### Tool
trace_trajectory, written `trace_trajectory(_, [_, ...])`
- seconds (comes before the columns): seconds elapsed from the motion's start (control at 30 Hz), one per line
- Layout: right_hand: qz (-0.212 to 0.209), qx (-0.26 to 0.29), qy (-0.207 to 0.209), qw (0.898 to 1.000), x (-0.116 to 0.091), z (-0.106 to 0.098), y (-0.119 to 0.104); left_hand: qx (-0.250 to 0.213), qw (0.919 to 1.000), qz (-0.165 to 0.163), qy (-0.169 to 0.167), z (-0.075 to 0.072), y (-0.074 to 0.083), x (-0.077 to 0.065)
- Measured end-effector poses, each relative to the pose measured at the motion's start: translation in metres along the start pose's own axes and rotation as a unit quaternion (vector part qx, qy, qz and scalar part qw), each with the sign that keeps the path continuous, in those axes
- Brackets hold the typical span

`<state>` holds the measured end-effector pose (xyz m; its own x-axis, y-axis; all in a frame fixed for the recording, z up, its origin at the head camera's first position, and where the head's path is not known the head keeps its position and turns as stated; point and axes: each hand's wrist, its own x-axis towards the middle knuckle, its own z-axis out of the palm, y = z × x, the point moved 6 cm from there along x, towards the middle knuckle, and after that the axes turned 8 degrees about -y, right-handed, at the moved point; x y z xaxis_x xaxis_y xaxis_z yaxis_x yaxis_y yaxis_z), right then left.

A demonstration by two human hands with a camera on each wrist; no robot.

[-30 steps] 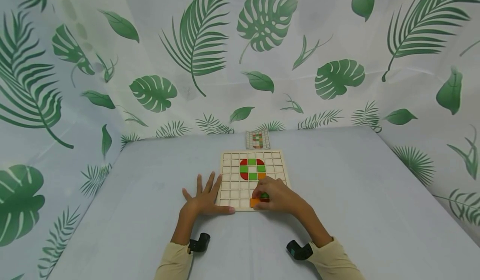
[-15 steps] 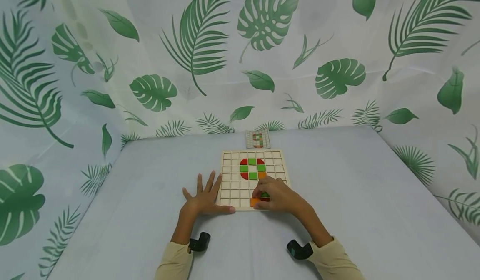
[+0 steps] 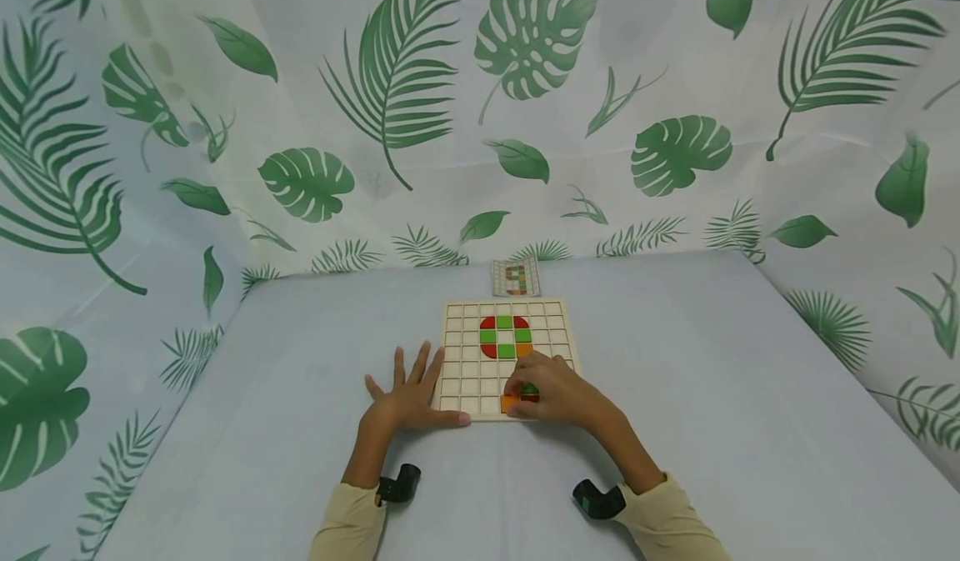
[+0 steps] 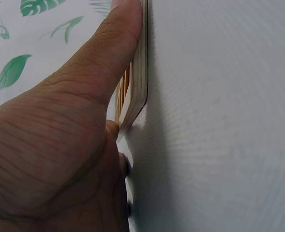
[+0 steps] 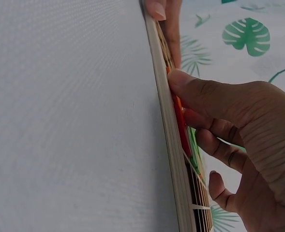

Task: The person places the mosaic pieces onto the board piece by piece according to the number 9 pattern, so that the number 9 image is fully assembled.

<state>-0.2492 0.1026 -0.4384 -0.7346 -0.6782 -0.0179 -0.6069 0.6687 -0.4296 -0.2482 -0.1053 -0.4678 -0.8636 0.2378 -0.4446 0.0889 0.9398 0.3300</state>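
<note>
A wooden grid board (image 3: 461, 369) lies flat on the table. On its upper middle, red, green and orange tiles form a ring around a bare cell; one green tile (image 3: 504, 322) is at its top. My left hand (image 3: 405, 404) rests with spread fingers at the board's left side, its thumb along the front edge. At the front row, my right hand (image 3: 555, 396) pinches an orange tile (image 3: 508, 404) between thumb and finger. Beside it, partly hidden under that hand, are a dark red tile (image 5: 180, 126) and a green tile (image 3: 531, 389).
Behind the board a small pattern card (image 3: 531, 276) with a printed grid and coloured figure lies near the back wall. Pale cloth covers the table (image 3: 675, 361). Leaf-printed sheeting (image 3: 442, 169) rises at the back and sides. Each wrist wears a black camera (image 3: 598, 501).
</note>
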Motion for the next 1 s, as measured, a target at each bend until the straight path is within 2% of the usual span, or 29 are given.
trace_trajectory(1.0, [0.008, -0.006, 0.01, 1.0, -0.0015, -0.0044, 0.0053, -0.002, 1.0, 0.0, -0.001, 0.0003, -0.0004, 0.0007])
